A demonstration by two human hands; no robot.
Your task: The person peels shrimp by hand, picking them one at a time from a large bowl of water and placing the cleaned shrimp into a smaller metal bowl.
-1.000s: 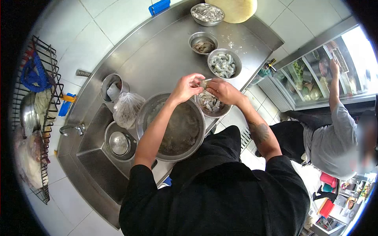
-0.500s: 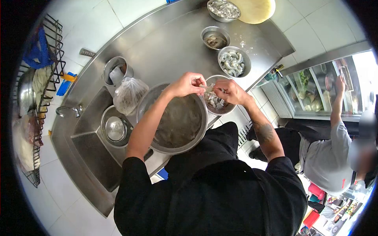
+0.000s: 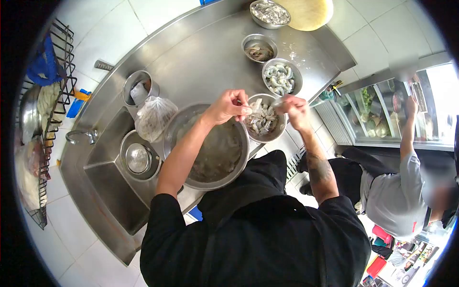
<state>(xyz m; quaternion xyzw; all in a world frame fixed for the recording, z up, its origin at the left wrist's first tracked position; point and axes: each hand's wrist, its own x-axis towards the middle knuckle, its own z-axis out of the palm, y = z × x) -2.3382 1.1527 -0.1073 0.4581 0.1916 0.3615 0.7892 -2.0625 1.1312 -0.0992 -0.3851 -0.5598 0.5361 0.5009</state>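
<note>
My left hand (image 3: pixel 230 107) is closed in a pinch on a pale shrimp (image 3: pixel 254 106), over the gap between a large basin of murky water (image 3: pixel 167 143) and a bowl of shrimp shells (image 3: pixel 282 125). My right hand (image 3: pixel 295 111), smeared by motion, is over the right rim of the shell bowl; what its fingers hold, if anything, cannot be made out. Just behind that bowl stands a metal bowl of peeled shrimp (image 3: pixel 279 79). Farther back is a small bowl with a few brownish shrimp (image 3: pixel 259 51).
At the back stand another full bowl (image 3: pixel 270 13) and a yellowish round board (image 3: pixel 308 12). To the left are a metal pot (image 3: pixel 139 88), a plastic bag (image 3: pixel 155 119), a sink (image 3: pixel 114 191) and a faucet (image 3: pixel 82 137). A person (image 3: pixel 394 196) reaches into a glass-fronted fridge (image 3: pixel 377 110).
My right hand has moved right, away from my left hand, which keeps the shrimp. More of the shell bowl shows between them. The view has shifted slightly.
</note>
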